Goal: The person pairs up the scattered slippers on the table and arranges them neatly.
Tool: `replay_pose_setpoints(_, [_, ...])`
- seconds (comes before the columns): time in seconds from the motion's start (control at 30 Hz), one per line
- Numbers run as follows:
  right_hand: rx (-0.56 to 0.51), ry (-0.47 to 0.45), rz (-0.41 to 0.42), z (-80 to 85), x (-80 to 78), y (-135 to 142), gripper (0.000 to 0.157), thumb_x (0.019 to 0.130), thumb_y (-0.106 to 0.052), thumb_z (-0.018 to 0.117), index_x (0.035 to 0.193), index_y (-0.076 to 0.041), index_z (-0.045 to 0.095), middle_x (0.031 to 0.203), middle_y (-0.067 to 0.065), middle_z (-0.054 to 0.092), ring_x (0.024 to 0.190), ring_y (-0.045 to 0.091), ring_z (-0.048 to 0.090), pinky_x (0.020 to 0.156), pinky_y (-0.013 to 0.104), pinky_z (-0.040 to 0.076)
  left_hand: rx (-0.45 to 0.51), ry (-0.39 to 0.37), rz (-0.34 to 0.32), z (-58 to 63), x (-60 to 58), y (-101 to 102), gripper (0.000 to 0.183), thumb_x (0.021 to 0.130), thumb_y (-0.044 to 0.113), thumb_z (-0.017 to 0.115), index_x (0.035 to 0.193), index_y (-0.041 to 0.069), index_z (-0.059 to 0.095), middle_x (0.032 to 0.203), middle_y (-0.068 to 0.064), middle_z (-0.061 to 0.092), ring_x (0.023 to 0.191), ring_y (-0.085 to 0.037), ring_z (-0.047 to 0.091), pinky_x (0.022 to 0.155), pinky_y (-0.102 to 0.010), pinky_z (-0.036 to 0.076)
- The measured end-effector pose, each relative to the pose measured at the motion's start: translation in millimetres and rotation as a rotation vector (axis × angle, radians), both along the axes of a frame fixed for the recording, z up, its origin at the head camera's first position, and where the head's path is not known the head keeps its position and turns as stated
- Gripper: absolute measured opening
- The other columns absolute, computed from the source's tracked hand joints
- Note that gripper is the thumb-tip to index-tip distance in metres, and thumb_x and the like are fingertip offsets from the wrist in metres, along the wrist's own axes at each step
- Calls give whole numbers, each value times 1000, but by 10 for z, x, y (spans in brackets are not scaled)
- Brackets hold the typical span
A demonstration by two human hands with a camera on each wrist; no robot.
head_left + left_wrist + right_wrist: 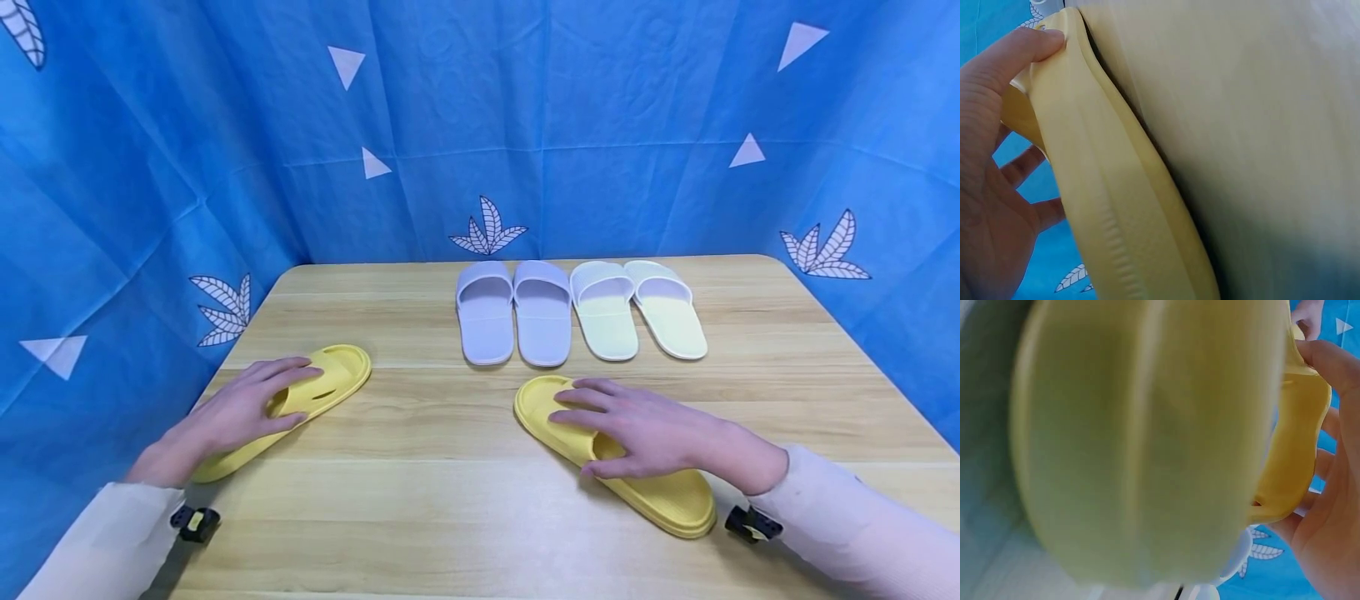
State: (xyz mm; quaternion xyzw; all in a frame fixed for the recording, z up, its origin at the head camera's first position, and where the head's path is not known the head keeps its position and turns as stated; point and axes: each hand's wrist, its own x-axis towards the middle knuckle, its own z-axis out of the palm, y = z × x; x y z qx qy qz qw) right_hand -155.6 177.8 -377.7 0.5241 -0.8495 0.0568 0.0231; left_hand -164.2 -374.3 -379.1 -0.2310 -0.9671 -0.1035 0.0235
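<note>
On the left of the table lies a yellow slipper (339, 371), angled with its toe pointing away. My left hand (243, 406) grips it across the strap, thumb (1044, 47) on the near side and fingers over the other side. A second yellow slipper (675, 504) lies at centre right, toe towards the back left. Over its strap is my right hand (648, 429), holding it with the thumb at the strap's opening and the fingers spread across the top. In the right wrist view, the yellow slipper's heel (1141, 450) fills the foreground, blurred.
At the table's back stand two lavender slippers (486, 333) side by side. Right of them are two pale green-white slippers (611, 333), the outer one (675, 329) angled outward. A blue patterned curtain (600, 100) surrounds the wooden table (435, 517) at the back and sides.
</note>
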Motion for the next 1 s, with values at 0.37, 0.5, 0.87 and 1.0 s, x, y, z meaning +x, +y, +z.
replay_pose_setpoints(0.37, [-45,37,35,-21,-17,-24,62,89,-47,65,143,-21,50,148,5,45,134,34,41,102,50,42,-4,-8,-9,7,3,55,60,86,37,75,140,20,53,145,-15,45,129,-41,40,98,-66,37])
replay_pose_setpoints(0.5, [-59,48,50,-28,-18,-47,62,88,-47,66,143,-23,50,148,4,45,134,33,41,102,49,43,3,-9,-12,-6,-2,81,61,86,37,75,140,21,53,145,-14,45,129,-40,40,99,-65,37])
replay_pose_setpoints(0.87, [-50,36,49,-9,-18,-162,63,90,-48,63,146,-25,47,150,3,43,136,32,39,104,49,41,-10,-30,-9,-10,0,68,65,85,32,77,143,23,50,149,-14,40,132,-41,37,99,-66,37])
replay_pose_setpoints(1.0, [-40,36,51,14,-17,-242,63,90,-49,62,146,-26,47,150,2,43,136,32,39,104,49,41,-15,-19,-6,-4,7,79,64,85,31,78,142,22,51,148,-15,41,132,-41,37,99,-66,37])
